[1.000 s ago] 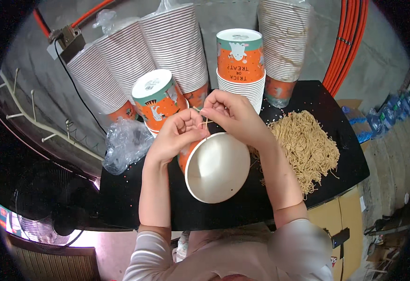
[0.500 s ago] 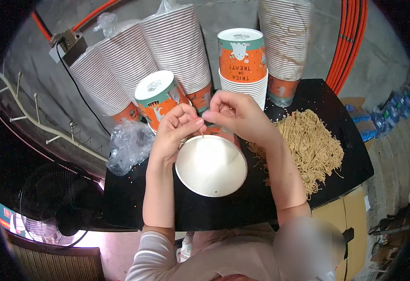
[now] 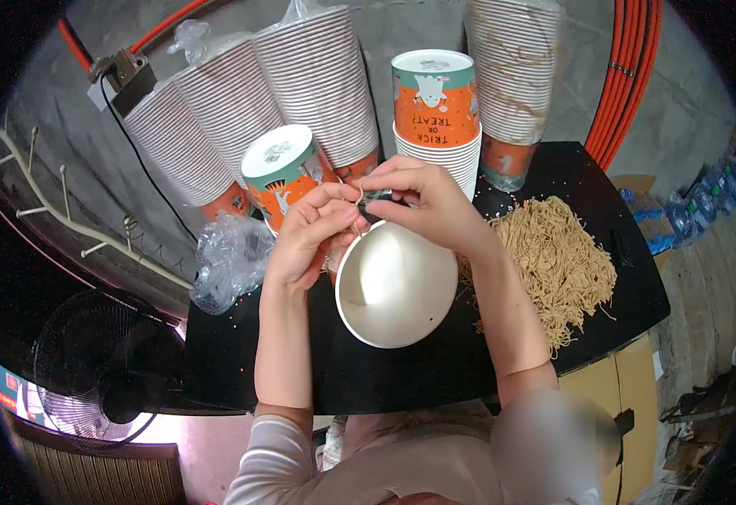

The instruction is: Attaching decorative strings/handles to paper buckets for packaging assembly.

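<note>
A paper bucket (image 3: 397, 290), white inside, hangs tilted over the table with its open mouth facing me. A small dark hole shows near its lower right rim. My left hand (image 3: 311, 231) is closed at the bucket's upper left rim, pinching a thin tan cord (image 3: 360, 196). Just right of it, my right hand (image 3: 423, 200) pinches the same cord between thumb and fingers, above the rim. Most of the bucket's outside is hidden. A heap of tan cords (image 3: 557, 269) lies on the table beyond my right forearm.
Nested buckets (image 3: 437, 105) stand upside down at the back centre, another stack (image 3: 284, 172) behind my left hand. Tall bagged stacks (image 3: 313, 84) lean at the wall. A crumpled plastic bag (image 3: 232, 261) sits at the left of the black table (image 3: 280, 391); a fan (image 3: 90, 370) stands lower left.
The bucket has shifted right and turned, so its hole is now farther right. My right hand has come in to the cord and pinches it beside my left fingers.
</note>
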A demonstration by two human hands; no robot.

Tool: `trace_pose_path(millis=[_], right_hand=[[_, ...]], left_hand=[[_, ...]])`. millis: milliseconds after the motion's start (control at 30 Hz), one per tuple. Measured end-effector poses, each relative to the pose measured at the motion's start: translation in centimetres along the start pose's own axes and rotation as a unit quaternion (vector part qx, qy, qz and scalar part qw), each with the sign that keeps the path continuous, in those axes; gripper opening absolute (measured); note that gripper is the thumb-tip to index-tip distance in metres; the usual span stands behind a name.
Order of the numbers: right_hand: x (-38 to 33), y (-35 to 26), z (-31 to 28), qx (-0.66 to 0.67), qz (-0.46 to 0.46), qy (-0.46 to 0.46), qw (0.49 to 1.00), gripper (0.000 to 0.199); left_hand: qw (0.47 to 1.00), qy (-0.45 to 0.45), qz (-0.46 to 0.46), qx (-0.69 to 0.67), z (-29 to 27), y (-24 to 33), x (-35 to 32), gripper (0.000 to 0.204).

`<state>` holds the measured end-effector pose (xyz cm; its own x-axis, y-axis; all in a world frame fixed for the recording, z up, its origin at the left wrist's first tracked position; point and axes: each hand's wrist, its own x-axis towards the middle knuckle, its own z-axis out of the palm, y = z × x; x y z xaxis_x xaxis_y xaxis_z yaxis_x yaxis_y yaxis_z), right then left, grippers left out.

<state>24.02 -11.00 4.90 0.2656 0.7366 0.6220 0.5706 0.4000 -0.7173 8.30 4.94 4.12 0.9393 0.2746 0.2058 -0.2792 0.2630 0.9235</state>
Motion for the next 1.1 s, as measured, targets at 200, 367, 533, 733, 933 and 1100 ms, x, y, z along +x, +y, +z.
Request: trace_pose_path(millis=[200,367,533,733,933,1100], right_hand=[[0.2,0.6,0.6,0.107,0.096,-0.037,0.989,0.014],[0.3,0.3,-0.4,0.174,0.132,-0.073,0.973,0.014],[0.2,0.6,0.0,0.133,0.089,-0.069,0.985,0.014],[0.2,0.1,0.4,0.040,0.053,-0.040,0.997,0.015],[0.1,1.2,0.4,0.026,0.056,-0.028,0.998,0.019],[-0.1,-0.3,0.0,-0.027,0.120,-0.053,0.991,0.017]], left_hand=[[1.000,-0.005,0.011,0.019,-0.1,0.5,-0.2,0.023],[0.995,-0.019,-0.001,0.102,-0.3,1.3,-0.7,0.025],[0.987,-0.028,0.030,0.153,0.2,0.8,-0.7,0.029],[0.962,0.006,0.063,0.267,0.2,0.3,-0.5,0.023],[0.957,0.029,0.099,0.273,0.7,0.2,-0.6,0.021],[0.933,0.048,0.145,0.327,0.3,0.2,-0.4,0.017]])
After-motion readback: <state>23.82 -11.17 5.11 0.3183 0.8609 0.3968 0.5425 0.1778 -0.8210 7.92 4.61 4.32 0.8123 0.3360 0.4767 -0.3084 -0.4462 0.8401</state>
